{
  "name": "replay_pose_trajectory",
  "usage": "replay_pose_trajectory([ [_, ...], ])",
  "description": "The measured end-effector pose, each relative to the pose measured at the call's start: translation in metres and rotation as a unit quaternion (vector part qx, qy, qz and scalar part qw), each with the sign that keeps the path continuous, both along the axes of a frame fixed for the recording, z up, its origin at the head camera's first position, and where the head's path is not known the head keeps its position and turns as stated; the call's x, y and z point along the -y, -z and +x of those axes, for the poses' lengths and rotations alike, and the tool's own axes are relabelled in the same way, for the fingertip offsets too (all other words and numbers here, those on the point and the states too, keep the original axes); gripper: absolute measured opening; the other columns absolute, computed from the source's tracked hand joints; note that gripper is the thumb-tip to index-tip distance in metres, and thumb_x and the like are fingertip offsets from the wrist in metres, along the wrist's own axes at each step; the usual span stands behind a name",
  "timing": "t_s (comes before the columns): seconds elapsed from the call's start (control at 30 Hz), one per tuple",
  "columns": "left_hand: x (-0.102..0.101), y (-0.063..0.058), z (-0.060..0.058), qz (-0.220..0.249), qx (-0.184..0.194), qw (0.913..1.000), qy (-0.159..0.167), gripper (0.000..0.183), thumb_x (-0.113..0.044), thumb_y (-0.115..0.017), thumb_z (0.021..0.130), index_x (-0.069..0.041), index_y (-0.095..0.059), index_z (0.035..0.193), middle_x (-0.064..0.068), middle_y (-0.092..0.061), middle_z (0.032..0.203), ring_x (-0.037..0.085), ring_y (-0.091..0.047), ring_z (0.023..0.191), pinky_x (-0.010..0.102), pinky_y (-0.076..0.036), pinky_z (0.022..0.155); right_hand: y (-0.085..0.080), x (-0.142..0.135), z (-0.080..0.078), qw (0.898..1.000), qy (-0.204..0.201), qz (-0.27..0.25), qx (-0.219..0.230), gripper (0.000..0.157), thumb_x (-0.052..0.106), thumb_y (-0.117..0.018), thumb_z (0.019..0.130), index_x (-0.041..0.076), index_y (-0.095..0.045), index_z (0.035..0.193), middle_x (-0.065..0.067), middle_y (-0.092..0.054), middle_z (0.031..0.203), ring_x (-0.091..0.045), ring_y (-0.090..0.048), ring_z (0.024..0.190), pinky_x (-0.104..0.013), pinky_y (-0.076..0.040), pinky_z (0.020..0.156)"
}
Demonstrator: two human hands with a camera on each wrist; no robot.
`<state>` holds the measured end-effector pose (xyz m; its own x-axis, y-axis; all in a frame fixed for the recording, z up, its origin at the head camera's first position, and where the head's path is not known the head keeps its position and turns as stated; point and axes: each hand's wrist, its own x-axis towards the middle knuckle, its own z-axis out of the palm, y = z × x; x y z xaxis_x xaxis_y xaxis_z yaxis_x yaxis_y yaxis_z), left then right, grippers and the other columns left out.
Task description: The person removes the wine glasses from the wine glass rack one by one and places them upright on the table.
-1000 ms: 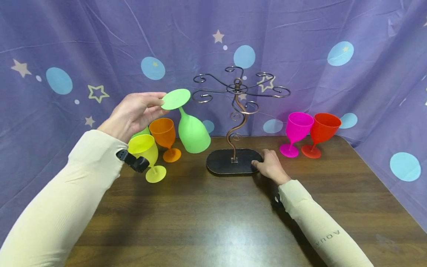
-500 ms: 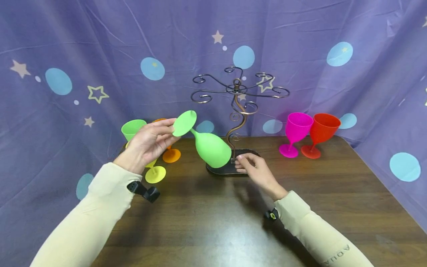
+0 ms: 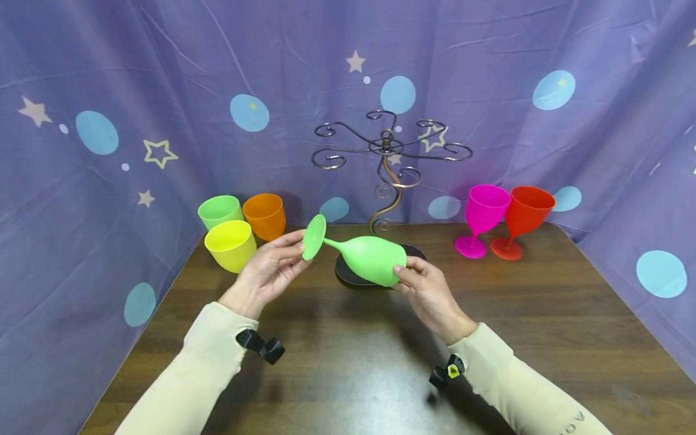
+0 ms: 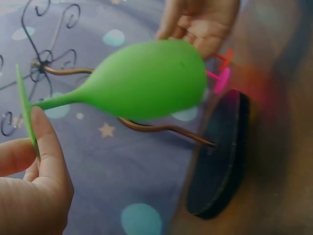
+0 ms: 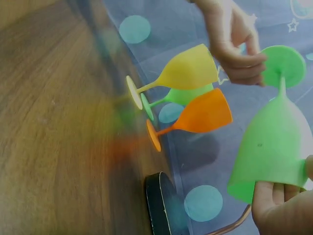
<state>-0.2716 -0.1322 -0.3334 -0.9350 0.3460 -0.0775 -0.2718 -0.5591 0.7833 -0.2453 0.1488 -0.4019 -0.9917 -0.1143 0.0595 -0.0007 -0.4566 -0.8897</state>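
A light green goblet (image 3: 370, 258) lies nearly level in the air before the stand, its foot to the left and its mouth to the right. My left hand (image 3: 270, 273) pinches the edge of the foot between thumb and fingers, plain in the left wrist view. At the other end my right hand (image 3: 432, 296) pinches the rim, with fingertips inside the bowl in the right wrist view. Behind the goblet stands a metal stand (image 3: 387, 148) with curled arms and a bronze wavy stem. The goblet partly hides its black oval base (image 3: 348, 275).
Yellow (image 3: 231, 244), orange (image 3: 265, 216) and green goblets (image 3: 219, 210) stand upright at the left back of the wooden table (image 3: 348, 374). Magenta (image 3: 486, 208) and red goblets (image 3: 527, 211) stand at the right back. A purple curtain (image 3: 304, 54) hangs behind.
My left hand has come down and right with the goblet, which has tipped from mouth-down to nearly level. My right hand has left the stand's base and taken hold of the goblet's rim.
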Motion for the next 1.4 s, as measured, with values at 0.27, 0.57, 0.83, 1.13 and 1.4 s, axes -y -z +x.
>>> replay_pose_trajectory([
  [0.27, -0.004, 0.031, 0.006, -0.048, 0.010, 0.9986, -0.018, 0.029, 0.009, -0.045, 0.095, -0.009, -0.066, 0.100, 0.006, -0.066, 0.090, 0.016, -0.065, 0.078, 0.028, -0.055, 0.076, -0.007, -0.011, 0.011, 0.993, 0.050, 0.102, -0.016, 0.017, -0.003, -0.060, 0.089, -0.006, -0.055, 0.105, -0.006, -0.058, 0.087, -0.013, -0.057, 0.081, -0.028, -0.051, 0.079],
  [0.57, -0.030, 0.058, 0.005, -0.141, 0.011, 0.9899, -0.010, 0.031, 0.000, -0.051, 0.096, 0.005, -0.050, 0.126, 0.016, -0.067, 0.101, 0.029, -0.066, 0.095, 0.042, -0.052, 0.087, -0.029, -0.043, 0.026, 0.917, 0.108, 0.339, -0.180, 0.014, 0.004, -0.066, 0.088, -0.003, -0.062, 0.100, -0.010, -0.064, 0.085, -0.013, -0.058, 0.075, -0.022, -0.047, 0.066],
  [0.83, -0.051, 0.082, -0.010, -0.240, -0.005, 0.9706, -0.022, 0.032, -0.002, -0.056, 0.093, 0.010, -0.051, 0.122, 0.013, -0.066, 0.097, 0.024, -0.066, 0.084, 0.044, -0.053, 0.084, -0.052, -0.071, 0.031, 0.850, 0.098, 0.444, -0.267, 0.009, 0.003, -0.065, 0.088, 0.006, -0.063, 0.096, -0.005, -0.063, 0.084, -0.014, -0.056, 0.068, -0.020, -0.046, 0.060],
  [1.13, -0.062, 0.092, -0.035, -0.301, 0.055, 0.9501, -0.059, 0.043, 0.003, -0.064, 0.088, 0.011, -0.047, 0.126, 0.025, -0.059, 0.113, 0.033, -0.064, 0.089, 0.039, -0.056, 0.078, -0.072, -0.106, 0.031, 0.723, 0.144, 0.569, -0.364, 0.023, -0.005, -0.071, 0.080, 0.008, -0.064, 0.097, 0.005, -0.063, 0.089, -0.008, -0.058, 0.080, -0.015, -0.047, 0.073],
  [1.4, -0.071, 0.100, -0.050, -0.393, 0.031, 0.9110, -0.122, 0.046, 0.004, -0.069, 0.083, 0.012, -0.046, 0.121, 0.025, -0.060, 0.106, 0.028, -0.069, 0.074, 0.034, -0.057, 0.069, -0.074, -0.135, 0.030, 0.630, 0.179, 0.637, -0.407, 0.027, -0.009, -0.069, 0.075, 0.002, -0.063, 0.099, -0.003, -0.062, 0.089, -0.016, -0.057, 0.080, -0.027, -0.048, 0.070],
])
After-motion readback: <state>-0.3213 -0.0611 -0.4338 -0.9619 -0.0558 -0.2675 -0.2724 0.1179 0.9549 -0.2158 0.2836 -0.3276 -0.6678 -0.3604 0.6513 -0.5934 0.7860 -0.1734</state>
